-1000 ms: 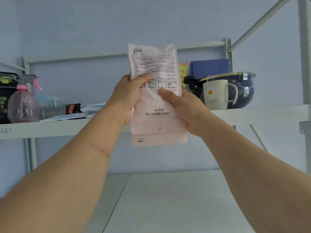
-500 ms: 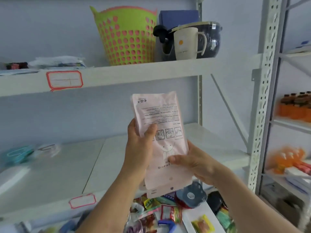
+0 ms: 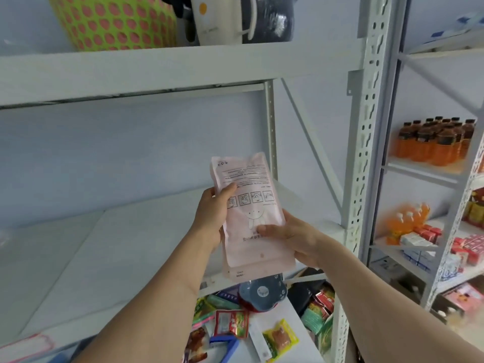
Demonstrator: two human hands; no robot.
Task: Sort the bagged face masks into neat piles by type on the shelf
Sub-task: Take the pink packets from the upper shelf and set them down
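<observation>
A pink bag of face masks [image 3: 248, 195] with black print and a small cartoon face stands upright, upside down, in the air in front of the middle shelf [image 3: 125, 247]. It looks like two bags stacked together. My left hand [image 3: 213, 213] grips its left edge, thumb on the front. My right hand [image 3: 290, 237] holds the lower right edge, thumb across the front.
The upper shelf carries a green-and-pink basket [image 3: 112, 22], a white mug [image 3: 222, 19] and a dark pot [image 3: 272, 19]. Below lie loose snack packets [image 3: 230, 323] and a blue-grey round item [image 3: 262, 292]. A perforated upright [image 3: 364, 153] stands right, with orange bottles [image 3: 434, 142] beyond.
The view has tipped down from the top shelf to the middle one. Both hands have brought the pink bag down from the upper shelf level to the middle shelf.
</observation>
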